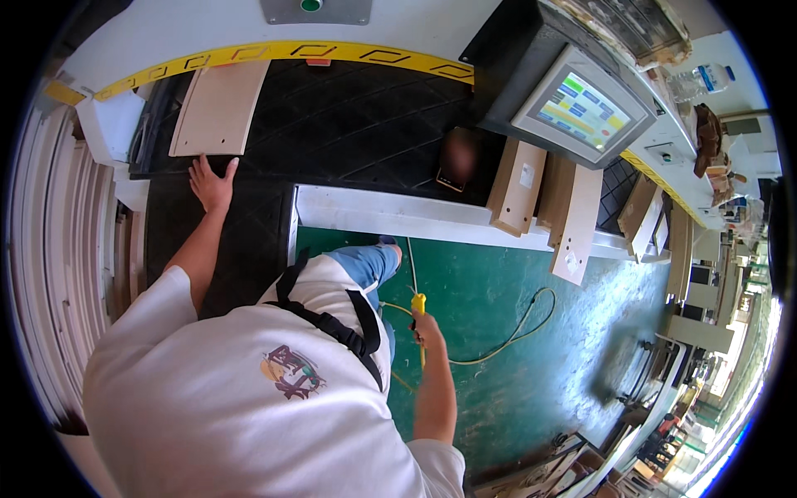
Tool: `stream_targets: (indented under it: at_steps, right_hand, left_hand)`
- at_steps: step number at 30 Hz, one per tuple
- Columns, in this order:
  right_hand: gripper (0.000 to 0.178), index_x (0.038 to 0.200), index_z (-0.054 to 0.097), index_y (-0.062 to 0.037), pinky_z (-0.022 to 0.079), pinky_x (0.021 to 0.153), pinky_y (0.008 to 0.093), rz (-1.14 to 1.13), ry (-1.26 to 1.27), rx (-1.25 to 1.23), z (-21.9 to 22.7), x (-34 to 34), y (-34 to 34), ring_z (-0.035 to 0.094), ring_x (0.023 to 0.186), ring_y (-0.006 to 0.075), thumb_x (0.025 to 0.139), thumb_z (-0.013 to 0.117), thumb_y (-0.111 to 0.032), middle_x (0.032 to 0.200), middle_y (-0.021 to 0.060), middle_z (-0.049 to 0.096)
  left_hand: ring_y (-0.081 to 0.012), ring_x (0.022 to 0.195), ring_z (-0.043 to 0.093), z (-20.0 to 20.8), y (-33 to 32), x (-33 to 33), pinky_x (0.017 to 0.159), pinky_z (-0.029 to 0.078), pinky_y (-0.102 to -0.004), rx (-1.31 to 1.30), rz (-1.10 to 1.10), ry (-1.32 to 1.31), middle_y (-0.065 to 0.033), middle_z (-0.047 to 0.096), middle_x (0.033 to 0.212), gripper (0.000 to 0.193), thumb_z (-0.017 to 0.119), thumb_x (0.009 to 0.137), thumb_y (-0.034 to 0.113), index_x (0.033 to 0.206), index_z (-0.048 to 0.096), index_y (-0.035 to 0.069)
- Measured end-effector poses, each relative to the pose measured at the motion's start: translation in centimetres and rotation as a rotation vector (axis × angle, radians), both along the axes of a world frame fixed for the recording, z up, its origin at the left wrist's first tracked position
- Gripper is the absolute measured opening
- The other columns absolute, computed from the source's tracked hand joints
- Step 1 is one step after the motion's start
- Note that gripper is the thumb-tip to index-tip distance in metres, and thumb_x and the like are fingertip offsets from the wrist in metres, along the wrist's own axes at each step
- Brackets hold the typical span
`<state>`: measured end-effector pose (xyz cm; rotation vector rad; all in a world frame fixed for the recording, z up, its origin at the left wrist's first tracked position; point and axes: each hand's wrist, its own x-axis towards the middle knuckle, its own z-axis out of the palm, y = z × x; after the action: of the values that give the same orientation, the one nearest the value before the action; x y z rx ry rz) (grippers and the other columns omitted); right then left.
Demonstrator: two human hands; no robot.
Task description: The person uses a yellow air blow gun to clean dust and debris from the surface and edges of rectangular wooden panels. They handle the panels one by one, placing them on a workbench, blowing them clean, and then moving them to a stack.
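Observation:
My left hand (213,184) reaches forward with its fingers spread. Its fingertips touch the near edge of a pale wooden panel (217,112), which has small drilled holes near that edge. The panel lies on a black ribbed work surface (340,124) and runs under the yellow-striped bar. Low at my right side, my right hand (427,329) is closed around a yellow air blow gun (419,303) with a long thin nozzle. A yellow hose (508,342) trails from it in a loop over the green floor.
A machine screen (581,109) juts out at the upper right. Several boards (575,224) stick out past the white front edge (398,212) on the right. A dark phone-like object (452,166) with a blurred patch lies on the black surface. Long pale strips (62,216) stand at far left.

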<state>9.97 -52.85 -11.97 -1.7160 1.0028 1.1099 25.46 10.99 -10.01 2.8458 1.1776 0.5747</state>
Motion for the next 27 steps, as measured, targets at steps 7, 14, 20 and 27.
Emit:
stream_targets:
  at_steps: [7, 14, 20, 27]
  right_hand:
    - [0.042, 0.106, 0.058, -0.0055, 0.042, 0.037, 0.0352, -0.152, -0.066, 0.015, -1.9, -3.6, 0.9, 0.049, 0.043, 0.0168, 0.105, 0.053, -0.047, 0.071, 0.0059, 0.059]
    - [0.043, 0.104, 0.058, -0.0052, 0.04, 0.037, 0.0349, -0.255, -0.015, 0.038, -3.3, -6.8, 0.6, 0.048, 0.042, 0.0163, 0.106, 0.053, -0.048, 0.071, 0.0057, 0.058]
    - [0.035, 0.112, 0.057, -0.011, 0.037, 0.037, 0.0333, -0.439, 0.004, 0.102, -3.0, -8.5, -1.4, 0.045, 0.044, 0.0148, 0.107, 0.052, -0.046, 0.073, 0.0054, 0.059]
    - [0.028, 0.113, 0.056, -0.0147, 0.036, 0.042, 0.0315, -0.62, 0.093, 0.176, -0.8, -11.7, -2.3, 0.044, 0.05, 0.0133, 0.108, 0.053, -0.042, 0.084, 0.0081, 0.066]
  left_hand:
    - [-0.0404, 0.155, 0.027, 0.6, -1.5, 0.3, 0.125, 0.023, -0.0567, -0.042, 0.015, 0.064, -0.0202, 0.036, 0.164, 0.097, 0.058, 0.091, 0.075, 0.16, 0.035, 0.01]
    - [-0.0393, 0.154, 0.029, 0.8, -1.6, 0.2, 0.124, 0.023, -0.0563, -0.043, 0.026, 0.046, -0.0181, 0.038, 0.163, 0.094, 0.058, 0.092, 0.073, 0.159, 0.036, 0.011]
    - [-0.0369, 0.154, 0.03, 0.2, -1.2, 0.6, 0.124, 0.023, -0.0541, -0.037, 0.027, 0.029, -0.0166, 0.04, 0.163, 0.089, 0.058, 0.094, 0.071, 0.158, 0.038, 0.013]
    - [-0.0354, 0.153, 0.033, -0.8, -0.2, -0.1, 0.123, 0.025, -0.053, -0.018, -0.002, 0.016, -0.0146, 0.042, 0.162, 0.08, 0.055, 0.098, 0.064, 0.157, 0.04, 0.013]
